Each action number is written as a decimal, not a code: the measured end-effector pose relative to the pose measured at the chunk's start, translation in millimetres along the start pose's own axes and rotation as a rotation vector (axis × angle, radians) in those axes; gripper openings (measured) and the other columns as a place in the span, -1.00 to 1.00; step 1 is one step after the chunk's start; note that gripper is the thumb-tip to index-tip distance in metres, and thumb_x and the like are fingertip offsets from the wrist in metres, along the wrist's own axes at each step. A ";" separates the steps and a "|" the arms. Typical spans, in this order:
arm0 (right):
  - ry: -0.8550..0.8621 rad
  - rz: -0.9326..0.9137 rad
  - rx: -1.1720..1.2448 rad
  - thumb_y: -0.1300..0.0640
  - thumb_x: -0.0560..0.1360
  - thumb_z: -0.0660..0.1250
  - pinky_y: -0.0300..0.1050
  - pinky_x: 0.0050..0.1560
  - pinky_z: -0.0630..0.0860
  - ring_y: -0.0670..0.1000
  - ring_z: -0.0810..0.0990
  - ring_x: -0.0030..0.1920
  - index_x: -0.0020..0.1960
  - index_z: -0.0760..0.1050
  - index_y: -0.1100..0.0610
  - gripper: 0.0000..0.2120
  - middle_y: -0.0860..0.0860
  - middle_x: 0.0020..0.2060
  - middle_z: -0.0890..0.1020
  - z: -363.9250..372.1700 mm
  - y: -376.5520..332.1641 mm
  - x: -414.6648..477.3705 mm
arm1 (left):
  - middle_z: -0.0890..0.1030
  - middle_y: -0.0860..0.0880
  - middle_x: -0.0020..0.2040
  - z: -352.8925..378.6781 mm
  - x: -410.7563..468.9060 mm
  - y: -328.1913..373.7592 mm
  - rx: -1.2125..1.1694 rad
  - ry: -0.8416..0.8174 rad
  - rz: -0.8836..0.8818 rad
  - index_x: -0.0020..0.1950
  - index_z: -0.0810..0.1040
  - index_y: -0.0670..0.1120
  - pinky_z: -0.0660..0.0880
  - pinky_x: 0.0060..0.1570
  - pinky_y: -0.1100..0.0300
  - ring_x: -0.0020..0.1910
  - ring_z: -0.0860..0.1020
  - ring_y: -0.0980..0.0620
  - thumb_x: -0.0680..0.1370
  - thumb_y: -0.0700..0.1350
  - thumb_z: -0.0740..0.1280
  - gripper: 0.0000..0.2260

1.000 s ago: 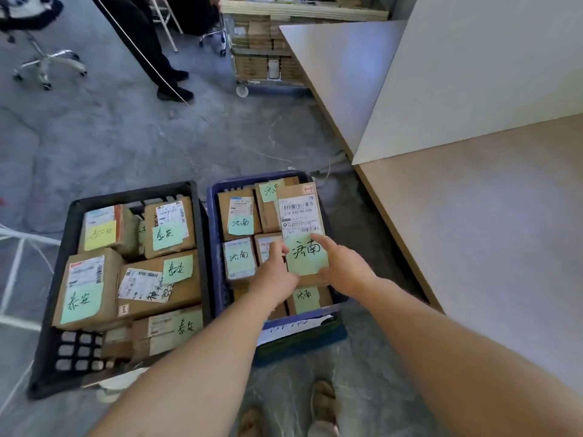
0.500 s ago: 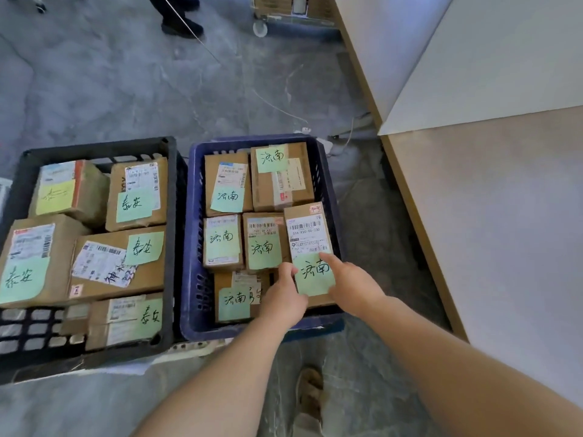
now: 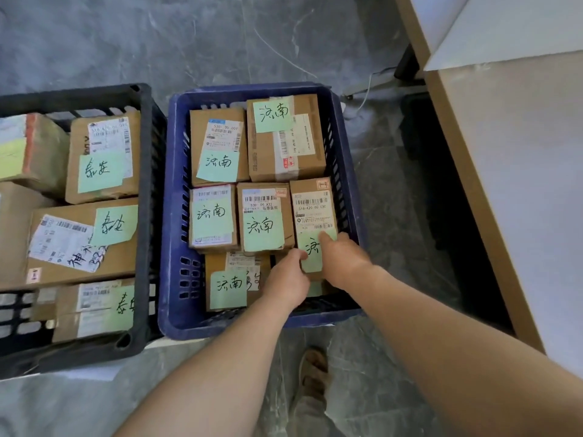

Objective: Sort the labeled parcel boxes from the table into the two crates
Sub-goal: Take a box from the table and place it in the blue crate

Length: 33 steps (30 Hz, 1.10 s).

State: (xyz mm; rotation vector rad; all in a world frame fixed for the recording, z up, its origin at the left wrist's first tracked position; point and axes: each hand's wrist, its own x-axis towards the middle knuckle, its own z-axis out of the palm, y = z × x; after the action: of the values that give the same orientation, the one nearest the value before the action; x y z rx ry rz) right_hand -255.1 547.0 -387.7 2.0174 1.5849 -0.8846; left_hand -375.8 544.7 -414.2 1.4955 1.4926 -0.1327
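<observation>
A blue crate (image 3: pixel 170 216) on the floor holds several cardboard parcels with green handwritten notes. Both hands grip a narrow parcel box (image 3: pixel 312 209) at the crate's right side, level with the other boxes. My left hand (image 3: pixel 288 280) holds its near left edge. My right hand (image 3: pixel 342 258) covers its near right corner, thumb on the green note. To the left stands a black crate (image 3: pixel 145 190) with several parcels bearing a different green label. The table (image 3: pixel 517 184) runs along the right.
Grey stone floor surrounds the crates. A sandalled foot (image 3: pixel 314 370) stands just below the blue crate. A dark gap (image 3: pixel 441 200) lies under the table's edge. A thin white cable (image 3: pixel 284 55) trails over the floor beyond the crates.
Both hands have lowered the narrow parcel into the right side of the blue crate. The view has tilted down and closer, and the far room has left the frame.
</observation>
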 end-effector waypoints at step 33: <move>0.591 0.450 0.157 -0.08 0.55 0.23 0.12 0.39 0.18 0.20 0.16 0.45 0.50 0.10 0.00 -0.41 0.15 0.47 0.18 -88.4 20.7 -321.2 | -0.19 -0.09 0.59 -117.5 -208.7 135.7 0.887 0.113 0.833 0.57 -0.24 0.06 -0.16 0.48 -0.10 0.56 -0.17 -0.08 0.60 0.29 -0.02 -0.33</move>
State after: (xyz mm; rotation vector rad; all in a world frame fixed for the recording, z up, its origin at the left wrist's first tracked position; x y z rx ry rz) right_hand -262.5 378.2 -99.8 2.7716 1.2433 -0.2544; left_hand -378.5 508.8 -141.4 2.7592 0.7703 -0.2211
